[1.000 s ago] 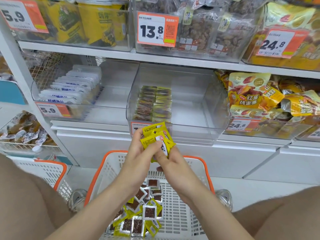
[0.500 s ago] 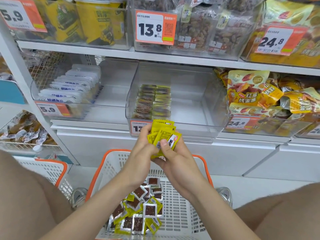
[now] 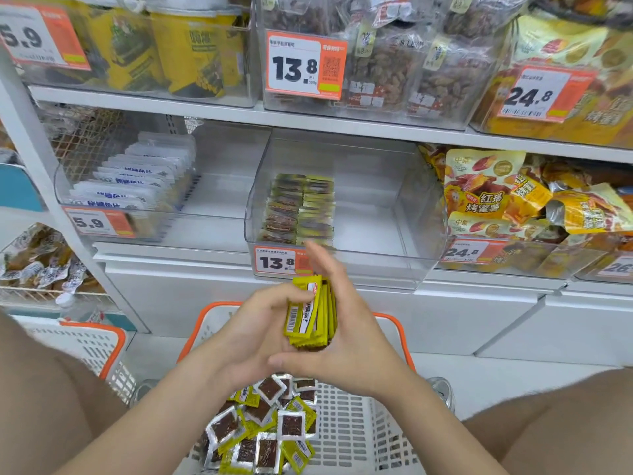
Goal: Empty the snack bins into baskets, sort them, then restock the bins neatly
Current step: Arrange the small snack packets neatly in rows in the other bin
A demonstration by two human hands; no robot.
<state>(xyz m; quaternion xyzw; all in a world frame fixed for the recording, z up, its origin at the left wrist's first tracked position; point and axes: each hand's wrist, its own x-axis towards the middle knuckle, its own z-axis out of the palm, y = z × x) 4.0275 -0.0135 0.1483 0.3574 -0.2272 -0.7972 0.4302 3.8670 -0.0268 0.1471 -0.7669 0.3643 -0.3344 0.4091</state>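
Both hands press a squared-up stack of yellow packets between them.

The left hand (image 3: pixel 255 332) cups the stack of packets (image 3: pixel 310 311) from its left, thumb across the front packet; the right hand (image 3: pixel 346 332) braces the other side with a flat palm and straight fingers (their tips blurred), so the stack stands on edge, clamped. Directly below the grip, loose packets (image 3: pixel 263 430) lie heaped in the basket (image 3: pixel 356 430). Just beyond and above it, the clear bin (image 3: pixel 376 207) holds two neat rows (image 3: pixel 299 209).
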